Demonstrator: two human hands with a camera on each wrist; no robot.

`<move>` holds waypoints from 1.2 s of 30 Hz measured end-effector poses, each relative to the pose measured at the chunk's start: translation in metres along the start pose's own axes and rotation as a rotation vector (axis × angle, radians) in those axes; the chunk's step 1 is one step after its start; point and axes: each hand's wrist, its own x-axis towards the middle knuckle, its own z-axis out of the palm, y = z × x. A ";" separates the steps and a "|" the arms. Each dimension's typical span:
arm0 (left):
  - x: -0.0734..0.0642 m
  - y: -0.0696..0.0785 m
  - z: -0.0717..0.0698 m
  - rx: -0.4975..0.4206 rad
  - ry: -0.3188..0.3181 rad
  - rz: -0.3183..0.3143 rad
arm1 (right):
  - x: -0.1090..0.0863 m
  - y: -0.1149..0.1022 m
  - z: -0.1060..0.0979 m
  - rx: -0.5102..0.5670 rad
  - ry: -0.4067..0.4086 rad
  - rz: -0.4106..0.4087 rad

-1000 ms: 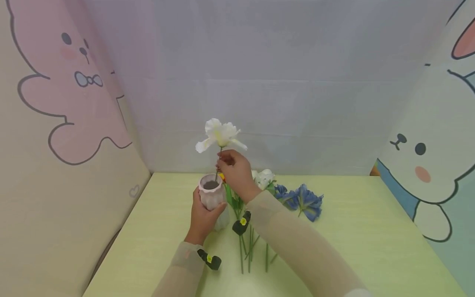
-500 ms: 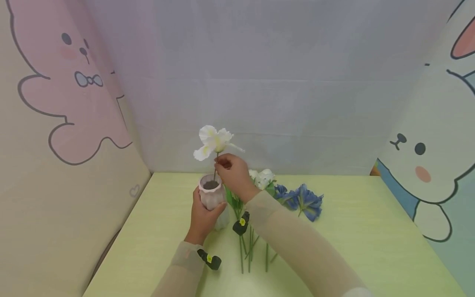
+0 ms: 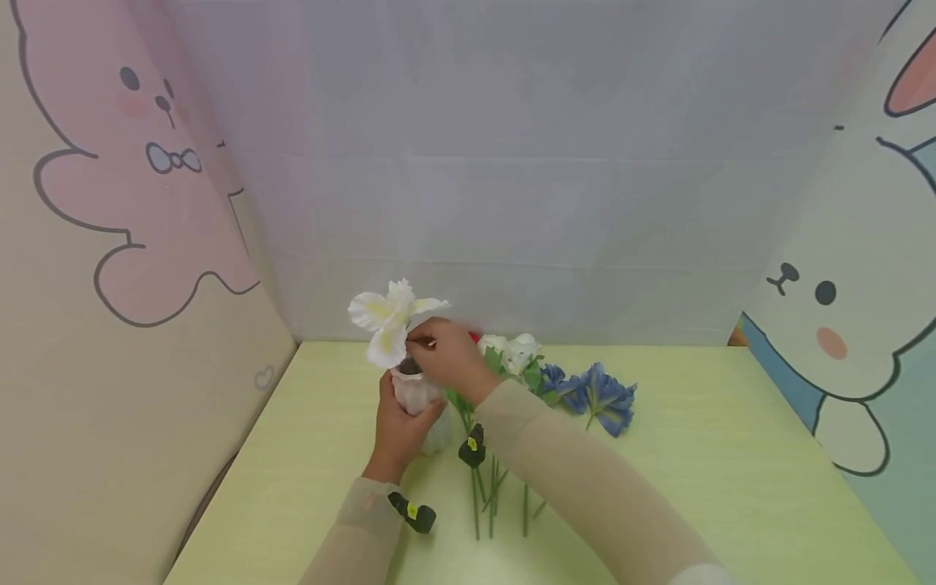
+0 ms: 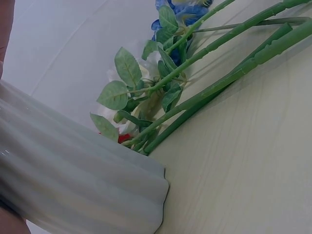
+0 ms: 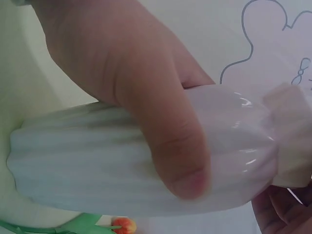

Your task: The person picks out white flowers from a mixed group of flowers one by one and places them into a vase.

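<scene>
A ribbed, pale pink-white vase (image 3: 418, 393) stands on the table, gripped by my left hand (image 3: 398, 431) with the thumb across its front. In the right wrist view the thumb of that left hand (image 5: 170, 141) lies along the vase's glossy side. Over the mouth, my right hand (image 3: 453, 357) pinches the stem of a white flower with yellow centres (image 3: 391, 321), its bloom low above the rim. The lower stem is hidden behind the petals and inside the vase. The left wrist view shows the vase's base (image 4: 141, 195) on the table.
Right of the vase lie several green stems (image 3: 491, 496), white blooms (image 3: 519, 352) and blue flowers (image 3: 603, 398) on the yellow-green table (image 3: 702, 455). An orange-red bud (image 5: 124, 225) shows beside the vase. A pale back wall (image 3: 556, 203) and cartoon-printed side panels surround the table.
My right hand has moved down and slightly left with the white flower, bringing its bloom close over the vase mouth. My left hand and the vase have stayed in place.
</scene>
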 end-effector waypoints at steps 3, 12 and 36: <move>0.000 -0.002 0.000 -0.014 0.000 0.007 | 0.002 -0.003 0.000 -0.049 -0.037 -0.012; 0.000 -0.004 -0.001 -0.022 0.005 0.015 | 0.009 -0.009 -0.004 -0.225 -0.098 0.005; -0.001 -0.004 0.000 -0.030 0.002 0.050 | -0.022 -0.013 -0.042 -0.091 -0.165 0.177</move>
